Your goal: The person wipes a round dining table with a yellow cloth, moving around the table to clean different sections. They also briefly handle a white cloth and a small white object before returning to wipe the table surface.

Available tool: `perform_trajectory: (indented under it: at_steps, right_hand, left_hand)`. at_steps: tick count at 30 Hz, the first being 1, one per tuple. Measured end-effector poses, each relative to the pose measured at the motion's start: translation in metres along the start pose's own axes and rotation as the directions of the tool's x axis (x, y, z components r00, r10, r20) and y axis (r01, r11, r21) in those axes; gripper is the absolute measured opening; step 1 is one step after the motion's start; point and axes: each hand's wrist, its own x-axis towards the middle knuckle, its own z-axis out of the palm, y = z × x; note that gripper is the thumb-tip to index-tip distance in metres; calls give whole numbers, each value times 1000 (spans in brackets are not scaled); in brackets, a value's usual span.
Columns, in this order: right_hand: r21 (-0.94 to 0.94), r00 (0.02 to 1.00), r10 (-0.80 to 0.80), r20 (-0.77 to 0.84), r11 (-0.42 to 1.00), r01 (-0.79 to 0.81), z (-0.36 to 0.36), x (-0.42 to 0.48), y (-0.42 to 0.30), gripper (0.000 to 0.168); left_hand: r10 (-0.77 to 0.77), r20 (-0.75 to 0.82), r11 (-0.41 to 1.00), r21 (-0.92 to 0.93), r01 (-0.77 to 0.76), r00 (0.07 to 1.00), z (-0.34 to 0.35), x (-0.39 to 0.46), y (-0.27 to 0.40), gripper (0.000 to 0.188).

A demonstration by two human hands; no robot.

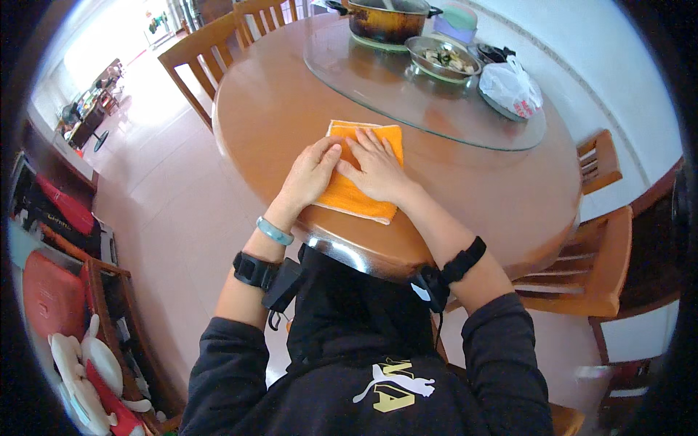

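Note:
An orange cloth [357, 192] with a pale edge lies folded flat near the front edge of a round wooden table [262, 109]. My right hand [375, 166] rests palm down on it, fingers spread. Beside it, my left hand [313, 171] touches the cloth's left side, its fingers bent and partly hidden; whether they pinch the cloth cannot be told. The thumbs of both hands are close together over the cloth.
A glass turntable [371, 90] bears a stained cooking pot [386, 24], a metal bowl of food [444, 57] and a white plastic bag [507, 90]. Wooden chairs stand around the table, one at the left [199, 57] and one at the right [594, 267]. A shelf with plush toys [103, 359] is lower left.

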Motion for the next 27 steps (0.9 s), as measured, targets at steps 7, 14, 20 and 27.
perform_trajectory:
  at_steps: [7,14,20,27]
  right_hand:
    - [576,982,131,-133,817,-31,-14,-5,11,54]
    - [962,857,497,133,-274,10,-78,-39,22,63]
    - [825,793,599,111,-501,263,-94,-84,38,64]
    - [805,717,680,155,-508,308,-78,-69,33,64]
  left_hand:
    - [164,199,938,272,-215,966,-6,-3,1,28]
    - [198,248,879,383,-283,948,-5,-5,0,27]
    - [229,248,910,289,-298,941,-11,-5,4,25]
    - [52,37,988,-148,-46,998,-41,11,-20,21]
